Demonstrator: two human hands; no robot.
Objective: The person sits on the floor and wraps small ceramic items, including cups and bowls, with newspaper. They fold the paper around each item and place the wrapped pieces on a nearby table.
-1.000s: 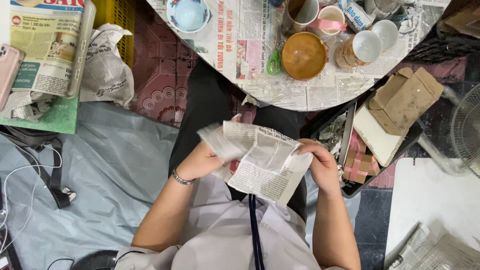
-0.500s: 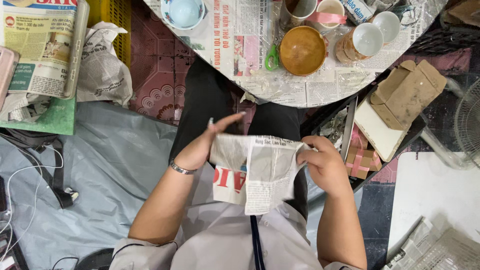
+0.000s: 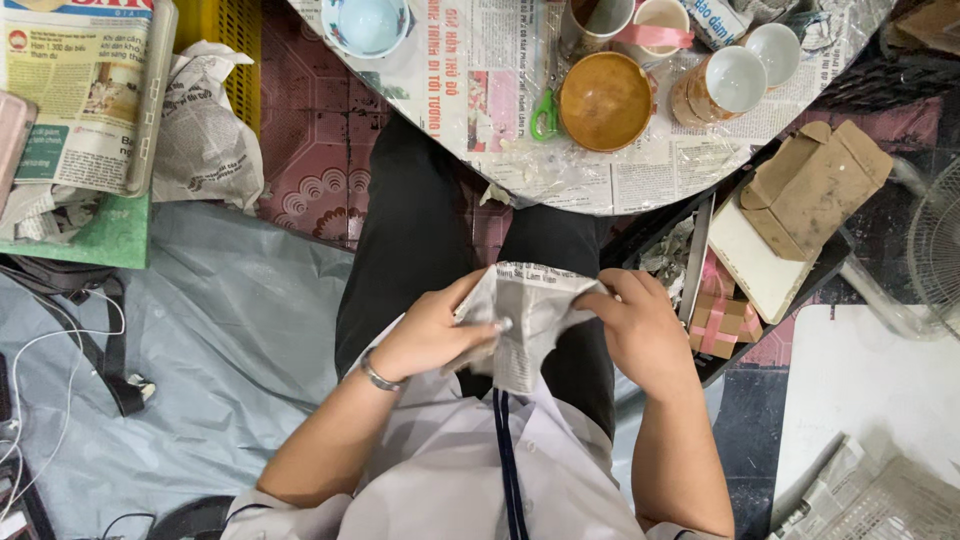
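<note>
Below the newspaper-covered surface (image 3: 600, 190), our left hand (image 3: 430, 335) and right hand (image 3: 645, 330) pinch a crumpled newspaper sheet (image 3: 525, 315) stretched crosswise between closed fingers.

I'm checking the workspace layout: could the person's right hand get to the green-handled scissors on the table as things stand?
Probably yes, but not freely: the right hand is gripping the folded newspaper piece with the left hand. The scissors lie uncovered near the table's edge, beside the brown bowl.
</note>
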